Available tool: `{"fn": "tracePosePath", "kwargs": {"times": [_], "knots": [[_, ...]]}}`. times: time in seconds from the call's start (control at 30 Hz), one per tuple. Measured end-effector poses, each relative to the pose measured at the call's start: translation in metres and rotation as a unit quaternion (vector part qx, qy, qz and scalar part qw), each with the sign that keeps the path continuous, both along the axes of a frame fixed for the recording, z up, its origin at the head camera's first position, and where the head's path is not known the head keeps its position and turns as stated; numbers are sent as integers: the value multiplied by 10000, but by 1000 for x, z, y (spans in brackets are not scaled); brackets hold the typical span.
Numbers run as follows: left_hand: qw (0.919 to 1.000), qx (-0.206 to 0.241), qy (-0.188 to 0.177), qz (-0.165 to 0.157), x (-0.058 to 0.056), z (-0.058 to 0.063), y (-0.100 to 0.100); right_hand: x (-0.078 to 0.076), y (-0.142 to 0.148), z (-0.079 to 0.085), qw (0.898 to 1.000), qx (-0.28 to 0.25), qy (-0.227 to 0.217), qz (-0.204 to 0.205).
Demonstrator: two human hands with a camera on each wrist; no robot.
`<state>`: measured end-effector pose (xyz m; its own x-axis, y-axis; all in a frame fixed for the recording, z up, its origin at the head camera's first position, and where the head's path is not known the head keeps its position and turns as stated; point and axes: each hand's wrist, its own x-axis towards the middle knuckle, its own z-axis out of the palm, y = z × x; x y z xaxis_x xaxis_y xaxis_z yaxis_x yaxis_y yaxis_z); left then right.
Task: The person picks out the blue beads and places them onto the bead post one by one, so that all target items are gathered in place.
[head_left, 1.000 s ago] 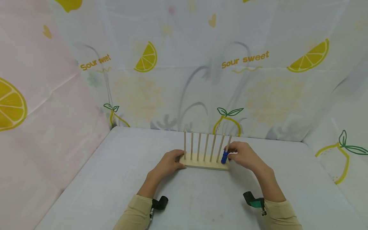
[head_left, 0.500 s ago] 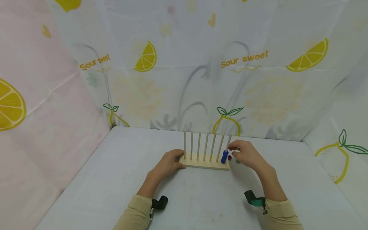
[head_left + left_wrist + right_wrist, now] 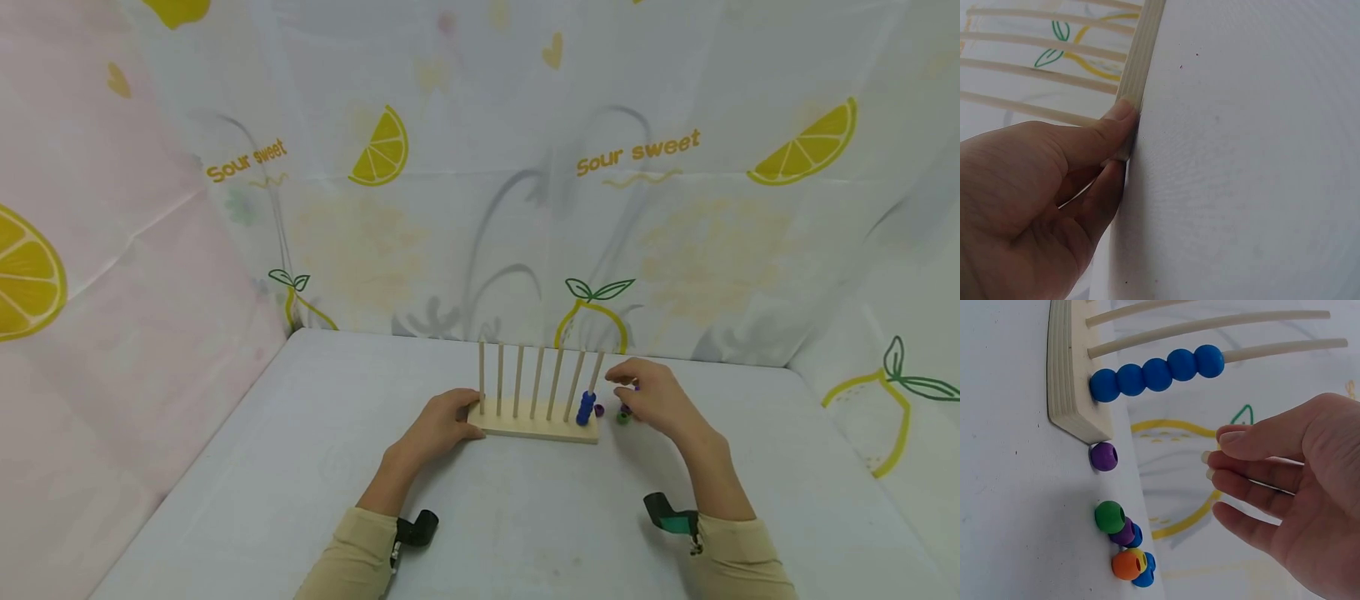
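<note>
On the white table (image 3: 480,517) there is a wooden board (image 3: 536,430), which bears seven thin posts in one row. The post at its right end (image 3: 1285,350) carries five blue beads (image 3: 1157,374), stacked one upon another from the base, and the upper part of this post stays above them. Just beside the right end of the board lies one purple bead (image 3: 1104,457) on the table. A little farther is a loose group: a green bead (image 3: 1109,517), a second purple bead (image 3: 1125,532), an orange bead (image 3: 1126,565), a yellow bead (image 3: 1141,559) and some loose blue beads (image 3: 1143,579), partly hidden behind the others. The left hand (image 3: 433,423) grips the left end of the board between its thumb and fingers, the forearm coming from the near side. The right hand (image 3: 654,398) is released, raised near the loose beads and apart from the posts; its fingers are softly bent, with the thumb close to the forefinger, and the palm is turned toward the board.
</note>
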<state>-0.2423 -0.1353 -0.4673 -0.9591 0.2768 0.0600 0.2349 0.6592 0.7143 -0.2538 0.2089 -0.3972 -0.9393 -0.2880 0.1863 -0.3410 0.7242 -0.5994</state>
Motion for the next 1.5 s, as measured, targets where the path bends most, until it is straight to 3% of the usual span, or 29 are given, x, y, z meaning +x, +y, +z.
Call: {"fn": "tracePosePath", "kwargs": {"times": [0.1,0.33,1.07,1.5], "knots": [[10000,2,-39,7,-1,-1,0,-2,2,-2,9998,-67,-158,-102],[10000,49,-69,48,0,-1,0,-7,9,-11,9991,186,342,-179],[9998,162,-74,3,1,0,0,-16,20,-35,9974,472,-279,-464],[9998,183,-110,47,1,2,0,-21,21,-47,9959,720,-274,-465]]}}
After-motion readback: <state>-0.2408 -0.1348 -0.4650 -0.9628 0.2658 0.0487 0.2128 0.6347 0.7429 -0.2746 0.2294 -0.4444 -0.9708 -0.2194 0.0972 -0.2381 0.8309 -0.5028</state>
